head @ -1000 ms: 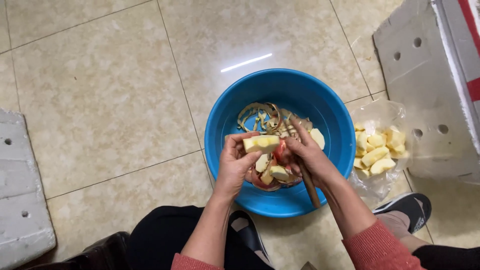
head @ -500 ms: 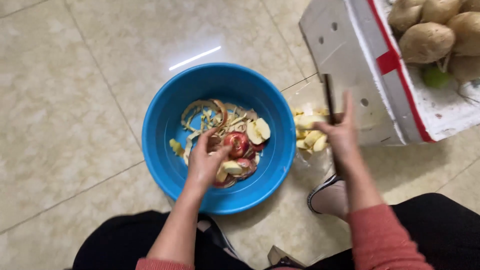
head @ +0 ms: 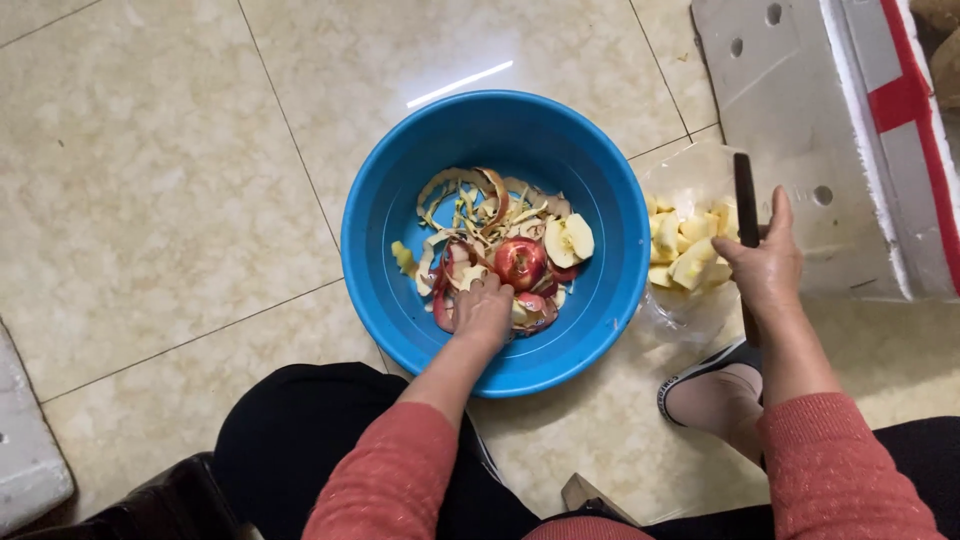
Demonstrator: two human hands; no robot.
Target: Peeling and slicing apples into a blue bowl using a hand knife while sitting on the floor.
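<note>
A blue plastic basin point(head: 400, 200) sits on the tiled floor and holds apple peels point(head: 470, 200), a red apple point(head: 520, 262) and cut apple pieces point(head: 567, 240). My left hand point(head: 484, 310) reaches into the basin, its fingers down among the pieces just below the red apple. My right hand point(head: 765, 265) is outside the basin on the right, gripping a dark knife point(head: 746, 200) that points away from me. Beside that hand a clear plastic bag point(head: 690, 170) holds several peeled apple chunks point(head: 688, 250).
A white foam box point(head: 810, 120) with a red stripe stands at the upper right. Another white foam block point(head: 25, 460) is at the lower left. My foot in a dark slipper point(head: 710, 395) rests right of the basin, with my knees at the bottom edge.
My right hand left the basin and swung right with the knife to the bag of chunks. My left hand stays in the basin, now pressed low among the pieces.
</note>
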